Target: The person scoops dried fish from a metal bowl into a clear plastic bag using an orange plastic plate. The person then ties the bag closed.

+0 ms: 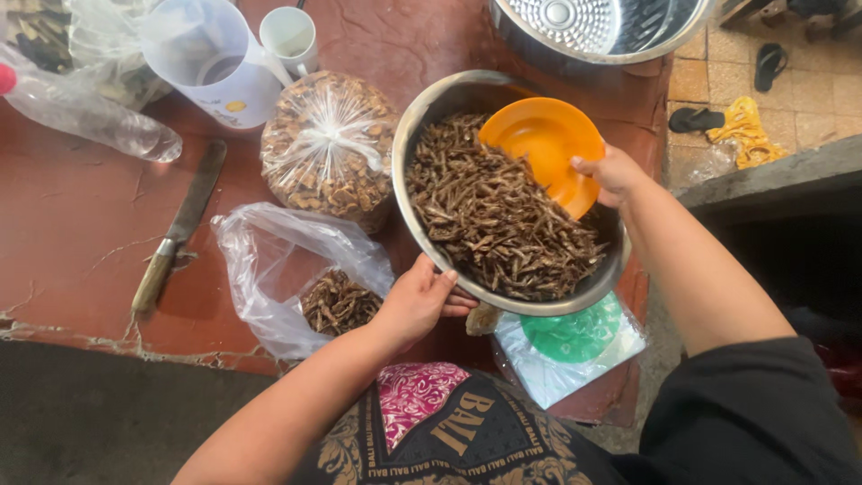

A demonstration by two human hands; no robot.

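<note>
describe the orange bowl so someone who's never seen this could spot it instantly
Find the big steel bowl of small dried fish at the centre of the reddish counter. The orange bowl sits tilted inside it, gripped by the right hand. It is the only orange plastic item.

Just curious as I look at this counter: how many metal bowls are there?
2. One steel bowl of dried small fish sits mid-counter, left hand on its near rim. A second, empty steel basin is at the top edge, partly cut off. Others may lie outside view.
</note>
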